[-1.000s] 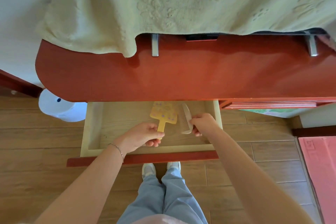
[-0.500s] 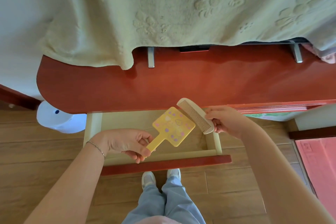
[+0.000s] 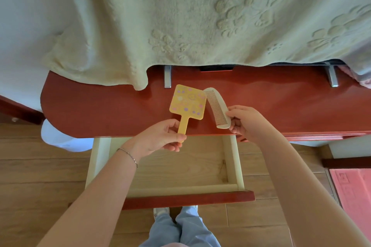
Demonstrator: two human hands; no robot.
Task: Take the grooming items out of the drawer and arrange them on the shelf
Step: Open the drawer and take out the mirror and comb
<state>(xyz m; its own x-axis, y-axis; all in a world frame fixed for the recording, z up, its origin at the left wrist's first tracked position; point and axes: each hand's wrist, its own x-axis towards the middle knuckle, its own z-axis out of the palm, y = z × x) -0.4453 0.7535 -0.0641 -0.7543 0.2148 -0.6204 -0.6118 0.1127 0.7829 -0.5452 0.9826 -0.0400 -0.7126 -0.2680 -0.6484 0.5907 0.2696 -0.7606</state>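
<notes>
We found the left hand (image 3: 160, 138) closed with thumb and fingers pinching the handle of the yellow paddle mirror (image 3: 187, 102), and the right hand (image 3: 246, 121) pinching the lower end of the cream comb (image 3: 216, 107), both items held above the red shelf (image 3: 96, 110) but not yet laid on it. The visible part of the open drawer (image 3: 176, 168) stood empty, so we judged removal done and arranging outstanding. Half a second earlier, both items had hung lower, over the drawer's mouth.

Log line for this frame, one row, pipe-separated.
left hand: holds yellow mirror | right hand: holds comb | both over red shelf | drawer: open
</notes>
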